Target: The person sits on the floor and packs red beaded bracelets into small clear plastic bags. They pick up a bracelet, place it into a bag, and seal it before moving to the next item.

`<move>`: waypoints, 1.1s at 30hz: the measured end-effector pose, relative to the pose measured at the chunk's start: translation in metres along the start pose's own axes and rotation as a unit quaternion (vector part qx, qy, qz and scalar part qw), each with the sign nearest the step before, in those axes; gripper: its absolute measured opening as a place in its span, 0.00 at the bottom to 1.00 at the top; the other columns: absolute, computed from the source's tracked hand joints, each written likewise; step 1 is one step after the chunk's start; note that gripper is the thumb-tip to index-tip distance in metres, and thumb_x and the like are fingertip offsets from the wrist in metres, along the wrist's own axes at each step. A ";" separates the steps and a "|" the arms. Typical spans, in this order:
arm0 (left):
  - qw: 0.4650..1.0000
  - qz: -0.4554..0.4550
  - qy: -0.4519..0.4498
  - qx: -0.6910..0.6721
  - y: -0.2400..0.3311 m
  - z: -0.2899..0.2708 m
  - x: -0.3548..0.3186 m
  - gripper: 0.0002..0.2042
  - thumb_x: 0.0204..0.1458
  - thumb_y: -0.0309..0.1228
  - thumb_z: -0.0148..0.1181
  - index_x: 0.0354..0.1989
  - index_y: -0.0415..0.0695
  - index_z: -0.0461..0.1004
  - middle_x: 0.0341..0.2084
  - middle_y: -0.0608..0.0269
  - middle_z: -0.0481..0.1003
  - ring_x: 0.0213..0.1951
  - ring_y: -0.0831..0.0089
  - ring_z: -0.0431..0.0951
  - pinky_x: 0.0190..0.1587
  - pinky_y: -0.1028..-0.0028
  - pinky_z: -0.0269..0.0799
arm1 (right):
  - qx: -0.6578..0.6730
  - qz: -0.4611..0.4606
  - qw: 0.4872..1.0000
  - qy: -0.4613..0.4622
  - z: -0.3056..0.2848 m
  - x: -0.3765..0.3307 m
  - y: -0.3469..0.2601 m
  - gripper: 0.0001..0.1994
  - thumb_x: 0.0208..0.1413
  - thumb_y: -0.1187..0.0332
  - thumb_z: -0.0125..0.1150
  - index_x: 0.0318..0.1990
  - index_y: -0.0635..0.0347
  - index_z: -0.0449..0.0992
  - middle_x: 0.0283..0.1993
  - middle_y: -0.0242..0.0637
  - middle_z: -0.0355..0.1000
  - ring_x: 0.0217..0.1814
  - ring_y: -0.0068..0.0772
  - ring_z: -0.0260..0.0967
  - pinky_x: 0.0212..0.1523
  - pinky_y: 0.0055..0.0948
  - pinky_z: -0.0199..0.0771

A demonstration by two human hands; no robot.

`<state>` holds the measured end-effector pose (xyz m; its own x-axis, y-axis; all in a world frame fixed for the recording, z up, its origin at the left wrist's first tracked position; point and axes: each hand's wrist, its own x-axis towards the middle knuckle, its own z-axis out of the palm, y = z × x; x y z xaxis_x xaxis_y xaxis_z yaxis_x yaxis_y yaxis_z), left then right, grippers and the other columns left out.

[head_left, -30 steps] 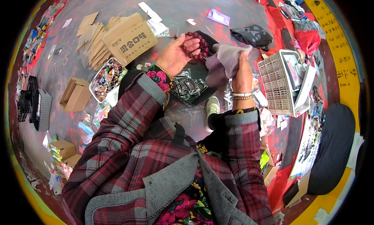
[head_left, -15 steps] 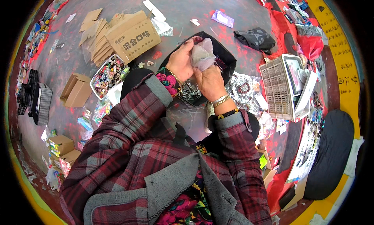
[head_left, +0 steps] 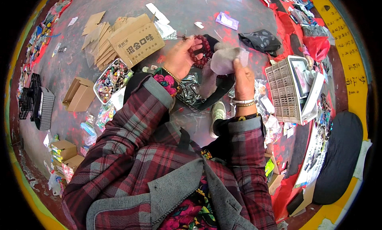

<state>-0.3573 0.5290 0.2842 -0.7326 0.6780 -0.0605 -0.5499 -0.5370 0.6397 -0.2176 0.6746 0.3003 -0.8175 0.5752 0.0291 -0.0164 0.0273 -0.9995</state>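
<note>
Over a black bag [head_left: 221, 88], my left hand [head_left: 178, 59] grips a string of dark red beads [head_left: 203, 53] that hangs in loops from its fingers. My right hand [head_left: 244, 82] pinches a soft pale lilac-grey cloth [head_left: 226, 63] between thumb and fingers. The cloth droops toward the bag and covers part of its opening. Small shiny clear packets [head_left: 190, 90] lie in the bag, below my left wrist. Beads and cloth are close together, and the cloth's edge may touch them.
A white tray of mixed small trinkets [head_left: 114, 80] stands left, beside a cardboard box [head_left: 137, 39] and flattened cardboard [head_left: 104, 45]. At the right are a cream plastic basket [head_left: 281, 90] and a dark folded bag [head_left: 260, 39]. A purple packet [head_left: 227, 20] lies farther off.
My hands have moved apart, the right one going right with the cloth. The red beads, mostly covered by the cloth before, now hang visible from my left hand.
</note>
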 end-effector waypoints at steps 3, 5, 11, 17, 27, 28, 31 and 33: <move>0.996 -0.022 -0.016 0.089 -0.002 0.012 -0.006 0.12 0.58 0.36 0.45 0.43 0.42 0.68 0.37 0.63 0.72 0.38 0.73 0.71 0.40 0.71 0.68 | 0.112 -0.076 0.991 0.014 0.007 -0.003 -0.011 0.17 0.58 0.60 0.47 0.44 0.65 0.70 0.40 0.31 0.71 0.39 0.22 0.66 0.41 0.24 0.66; 0.991 -0.026 -0.068 0.108 -0.010 0.016 -0.009 0.11 0.57 0.35 0.48 0.41 0.42 0.70 0.36 0.67 0.72 0.37 0.78 0.72 0.38 0.76 0.68 | 0.063 -0.068 0.995 0.023 0.013 0.001 -0.002 0.16 0.58 0.59 0.46 0.44 0.63 0.71 0.39 0.42 0.71 0.36 0.32 0.69 0.36 0.30 0.68; 0.965 0.082 -0.077 0.235 -0.031 0.020 -0.011 0.10 0.56 0.32 0.48 0.39 0.40 0.70 0.34 0.69 0.71 0.36 0.82 0.70 0.42 0.80 0.66 | -0.446 -0.200 0.871 -0.041 0.047 -0.002 0.035 0.10 0.56 0.68 0.44 0.31 0.64 0.71 0.21 0.51 0.66 0.24 0.50 0.68 0.23 0.45 0.66; 0.984 0.132 0.035 0.113 -0.025 0.012 -0.004 0.10 0.58 0.33 0.45 0.36 0.39 0.69 0.33 0.62 0.72 0.37 0.76 0.71 0.44 0.77 0.67 | -0.175 -0.101 0.979 -0.020 0.087 -0.028 0.059 0.18 0.56 0.60 0.47 0.27 0.71 0.67 0.24 0.60 0.66 0.29 0.60 0.66 0.28 0.43 0.64; 0.994 0.092 0.052 0.024 -0.001 -0.005 0.010 0.13 0.59 0.39 0.41 0.37 0.41 0.66 0.27 0.62 0.72 0.26 0.75 0.70 0.30 0.76 0.67 | -0.315 0.001 0.925 -0.213 0.055 -0.028 0.019 0.21 0.53 0.54 0.47 0.32 0.68 0.71 0.33 0.58 0.69 0.39 0.57 0.67 0.41 0.44 0.66; 0.993 0.082 0.085 0.023 0.002 -0.007 0.010 0.13 0.59 0.38 0.40 0.37 0.41 0.66 0.27 0.62 0.72 0.25 0.75 0.69 0.30 0.75 0.66 | -0.380 0.009 0.895 -0.232 0.046 -0.029 0.003 0.19 0.50 0.55 0.49 0.32 0.66 0.72 0.35 0.55 0.70 0.39 0.54 0.68 0.41 0.44 0.67; 0.994 0.048 0.094 0.021 -0.002 -0.014 0.012 0.13 0.59 0.38 0.40 0.37 0.41 0.67 0.27 0.62 0.72 0.25 0.74 0.69 0.30 0.75 0.67 | -0.531 -0.068 0.808 -0.245 0.010 -0.026 -0.007 0.15 0.48 0.59 0.51 0.29 0.63 0.74 0.30 0.51 0.71 0.34 0.53 0.69 0.36 0.44 0.68; 0.995 0.048 0.074 0.054 -0.003 -0.011 0.008 0.13 0.59 0.37 0.41 0.37 0.41 0.67 0.27 0.61 0.72 0.25 0.73 0.70 0.29 0.73 0.68 | -0.581 -0.049 0.765 -0.274 -0.013 -0.018 -0.018 0.10 0.45 0.66 0.51 0.28 0.62 0.75 0.31 0.49 0.72 0.35 0.51 0.70 0.36 0.45 0.69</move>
<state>-0.3662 0.5309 0.2733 -0.8354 0.5401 -0.1017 -0.4337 -0.5342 0.7256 -0.1952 0.6743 0.3180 -0.9687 0.1037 -0.2257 0.1699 0.9394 -0.2977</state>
